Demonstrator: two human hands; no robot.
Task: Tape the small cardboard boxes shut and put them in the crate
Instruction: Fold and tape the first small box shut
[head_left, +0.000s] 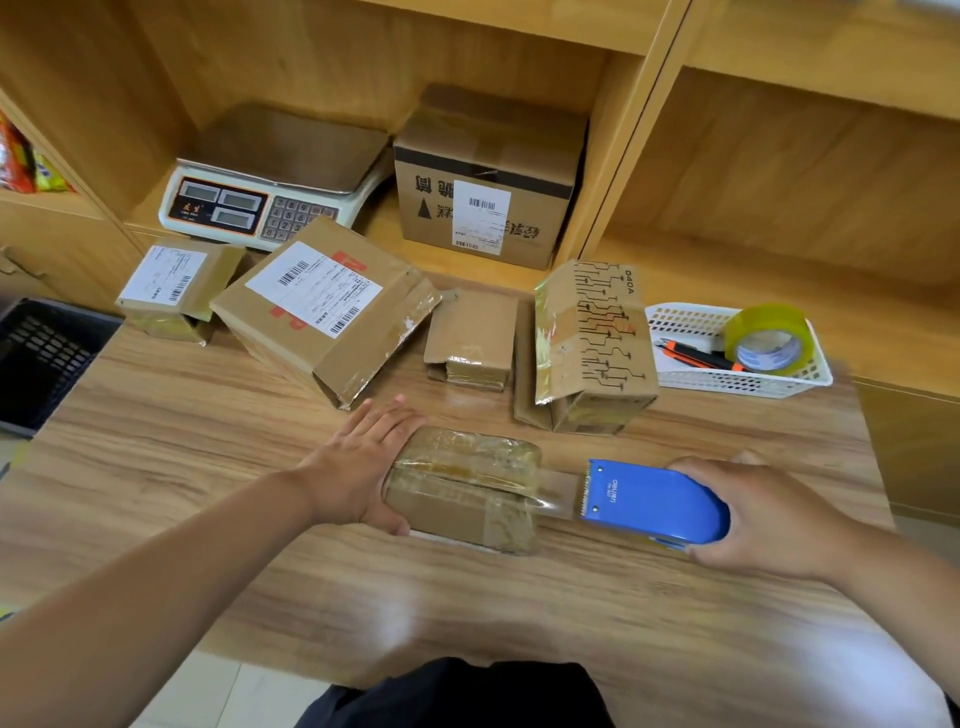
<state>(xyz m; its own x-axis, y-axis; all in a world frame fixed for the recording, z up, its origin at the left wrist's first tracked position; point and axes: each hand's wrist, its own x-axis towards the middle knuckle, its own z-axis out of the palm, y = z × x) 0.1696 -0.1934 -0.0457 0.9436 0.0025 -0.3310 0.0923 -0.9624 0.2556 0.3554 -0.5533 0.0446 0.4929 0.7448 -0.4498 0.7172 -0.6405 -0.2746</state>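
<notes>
Pressing my left hand (363, 457) against the left end of the small box (462, 488), fingers straight and flat, I pin it to the bench (208, 467) so it cannot slide while tape is pulled across it. The fingers of my right hand (753, 514) are curled round the blue tape dispenser (654, 501), gripping it low over the bench just right of the box. A clear strip of tape (556, 493) runs from the box's right end to the dispenser's toothed edge, so I judge the cut is the step in hand.

The small box lies flat at lower centre of the frame. It is brown card under glossy, wrinkled tape, with a band along its top seam and more wrapped over its right end. Something white shows under its near side; I cannot tell what.

Beyond it, mid-frame, are more boxes: a printed box (592, 348) to the right with a flap standing open, a flat box (472, 338) at centre, a labelled box (322, 306) tilted left of centre, and a smaller labelled box (171, 288) further left. A white basket (737, 379) at right keeps a tape roll (766, 338) and a knife (696, 356) within reach.

The black crate (47, 358) sits at the left edge, beside the bench and well apart from the small box. Farthest off, on the shelf at top, stand a scale (270, 182) and a carton (488, 176).
</notes>
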